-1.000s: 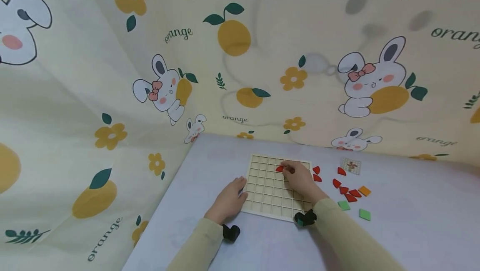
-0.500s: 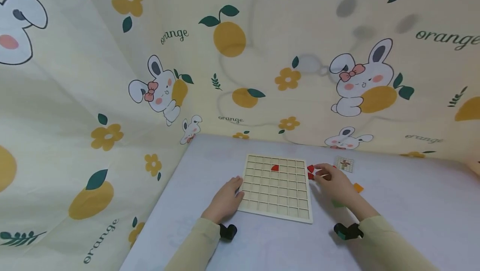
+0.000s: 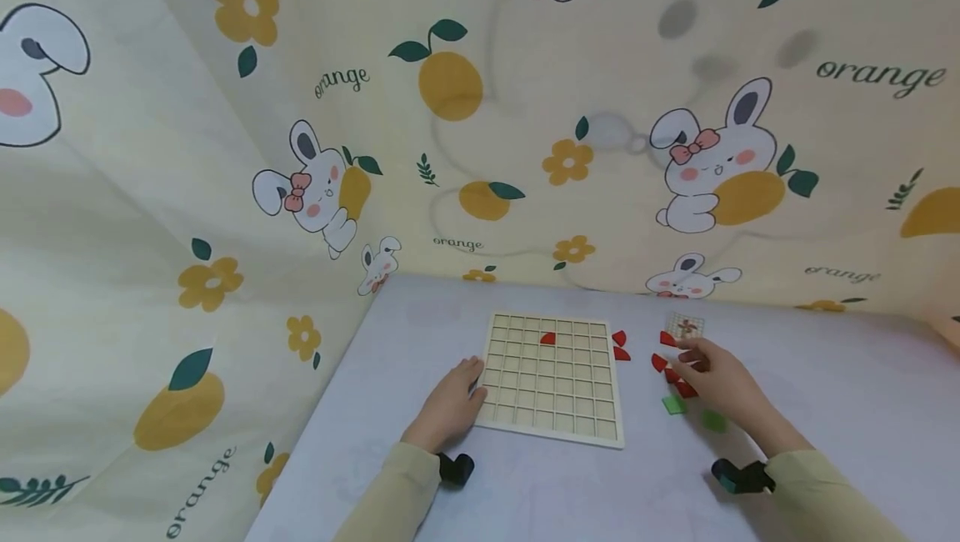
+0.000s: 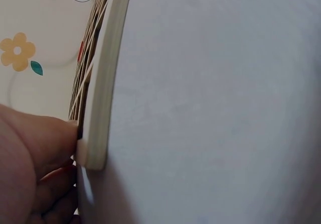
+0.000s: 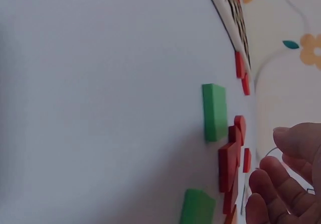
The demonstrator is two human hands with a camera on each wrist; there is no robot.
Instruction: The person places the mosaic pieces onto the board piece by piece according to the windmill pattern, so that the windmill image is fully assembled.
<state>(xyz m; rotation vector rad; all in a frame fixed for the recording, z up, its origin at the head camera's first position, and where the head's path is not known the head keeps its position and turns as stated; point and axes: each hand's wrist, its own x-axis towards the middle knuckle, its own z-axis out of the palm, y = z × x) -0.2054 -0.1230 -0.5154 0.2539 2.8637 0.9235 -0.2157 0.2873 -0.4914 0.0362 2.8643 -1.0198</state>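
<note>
Cream and square, the gridded board (image 3: 551, 383) I see lies between the left hand (image 3: 447, 402) — fingers relaxed, touching its edge — and the right hand (image 3: 722, 379), loosely bent, thumb and fingertips parted, hovering near flat red fan-shaped pieces (image 5: 228, 168).

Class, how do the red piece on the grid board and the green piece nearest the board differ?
The red piece has a curved edge; the green piece has straight edges. The red piece sits on the grid board; the green piece lies on the table. Neither is held.
</note>
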